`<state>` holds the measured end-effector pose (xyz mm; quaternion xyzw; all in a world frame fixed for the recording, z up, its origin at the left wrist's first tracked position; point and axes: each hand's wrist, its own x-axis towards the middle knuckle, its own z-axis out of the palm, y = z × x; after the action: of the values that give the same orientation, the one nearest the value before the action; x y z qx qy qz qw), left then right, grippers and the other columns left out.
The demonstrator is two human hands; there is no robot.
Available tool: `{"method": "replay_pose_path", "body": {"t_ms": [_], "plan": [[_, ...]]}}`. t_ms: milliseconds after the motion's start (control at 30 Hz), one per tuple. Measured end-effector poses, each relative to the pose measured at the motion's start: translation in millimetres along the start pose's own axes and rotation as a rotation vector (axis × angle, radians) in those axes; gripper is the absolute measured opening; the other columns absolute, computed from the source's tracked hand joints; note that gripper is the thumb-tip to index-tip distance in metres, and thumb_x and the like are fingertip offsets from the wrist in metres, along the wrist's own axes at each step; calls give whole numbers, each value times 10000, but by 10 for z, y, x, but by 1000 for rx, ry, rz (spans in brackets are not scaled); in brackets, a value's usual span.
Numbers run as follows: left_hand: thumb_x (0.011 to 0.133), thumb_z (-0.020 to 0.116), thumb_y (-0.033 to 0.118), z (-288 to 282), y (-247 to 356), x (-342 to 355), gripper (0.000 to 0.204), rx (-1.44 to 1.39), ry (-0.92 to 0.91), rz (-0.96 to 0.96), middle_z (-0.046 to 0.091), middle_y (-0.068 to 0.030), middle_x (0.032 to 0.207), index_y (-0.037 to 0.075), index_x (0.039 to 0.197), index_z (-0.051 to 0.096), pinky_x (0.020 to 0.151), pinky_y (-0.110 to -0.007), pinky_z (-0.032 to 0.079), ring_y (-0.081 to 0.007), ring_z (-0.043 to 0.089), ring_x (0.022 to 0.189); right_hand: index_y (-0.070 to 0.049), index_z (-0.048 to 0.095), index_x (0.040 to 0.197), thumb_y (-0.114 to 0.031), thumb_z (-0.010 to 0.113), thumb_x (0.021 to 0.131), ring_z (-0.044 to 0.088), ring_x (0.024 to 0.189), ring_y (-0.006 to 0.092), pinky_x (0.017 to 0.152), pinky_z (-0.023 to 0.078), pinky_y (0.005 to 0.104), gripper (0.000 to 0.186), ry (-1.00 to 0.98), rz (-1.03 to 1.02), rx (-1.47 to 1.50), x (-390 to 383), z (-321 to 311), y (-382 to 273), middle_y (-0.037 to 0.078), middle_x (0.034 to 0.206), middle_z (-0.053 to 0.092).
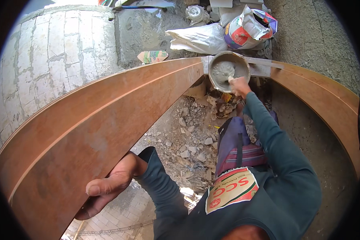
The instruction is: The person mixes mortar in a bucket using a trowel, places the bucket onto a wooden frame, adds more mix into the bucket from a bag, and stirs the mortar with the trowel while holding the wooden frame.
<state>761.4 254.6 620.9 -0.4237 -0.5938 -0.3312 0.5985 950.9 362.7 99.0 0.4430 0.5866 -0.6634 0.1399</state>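
Reddish-brown boards bend in from both sides, a left board point(104, 136) and a right board point(320, 90), with a pale strip point(262, 70) between their far ends. Over that strip, against the left board's far end, is a round bucket point(243, 70) of wet grey mortar point(221, 71); how much of its base is supported cannot be told. The right grip point(239, 86) is clenched around a pale tool point(230, 78) dipped into the mortar. The left grip point(114, 182) lies at the left board's near lower edge, thumb towards its face; with the fingers partly hidden, I cannot tell whether it grasps the board or only rests there.

Just beyond the bucket, a white sack point(198, 39) lies flat beside a bulging multicoloured sack point(244, 35), crowding the space behind the strip. A printed scrap point(152, 57) lies just past the left board's far edge, near wet grey ground point(144, 34). Pale blockwork point(56, 52) runs along that board's outer side. Between the boards, broken rubble point(192, 136) and crumpled brown paper point(219, 107) litter the ground near the person's legs.
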Motion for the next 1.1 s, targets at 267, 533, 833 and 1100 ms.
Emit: {"method": "replay_pose_path", "body": {"t_ms": [267, 533, 833, 1100], "plan": [[917, 523, 304, -76, -7, 9, 692, 53, -45, -46, 267, -234, 1416, -30, 1405, 164, 1021, -475, 359, -307, 353, 1285, 62, 634, 786, -296, 592, 836, 671, 727, 358, 587, 509, 438, 364, -78, 245, 88, -403, -91, -534, 238, 781, 657], [884, 586, 318, 12, -31, -6, 712, -27, 23, -28, 370, -225, 1319, -27, 1396, 231, 993, -441, 377, -296, 420, 1217, 64, 633, 815, -345, 567, 886, 623, 504, 253, 463, 468, 393, 420, 56, 15, -237, -185, 72, -86, 192, 662, 626], [864, 630, 319, 48, 4, -1, 706, -30, 74, -18, 457, -204, 1201, -42, 1370, 294, 948, -410, 400, -281, 484, 1118, 79, 621, 990, -296, 607, 844, 654, 813, 421, 723, 506, 465, 403, 49, 163, -140, -429, -21, -436, 286, 859, 653], [865, 623, 301, 70, 24, -13, 690, -42, 82, -20, 440, -214, 1235, -42, 1366, 296, 950, -410, 399, -286, 477, 1126, 20, 586, 722, -343, 589, 879, 514, 419, 171, 361, 394, 351, 396, 229, 41, -70, -186, 182, 11, 99, 657, 581]]}}
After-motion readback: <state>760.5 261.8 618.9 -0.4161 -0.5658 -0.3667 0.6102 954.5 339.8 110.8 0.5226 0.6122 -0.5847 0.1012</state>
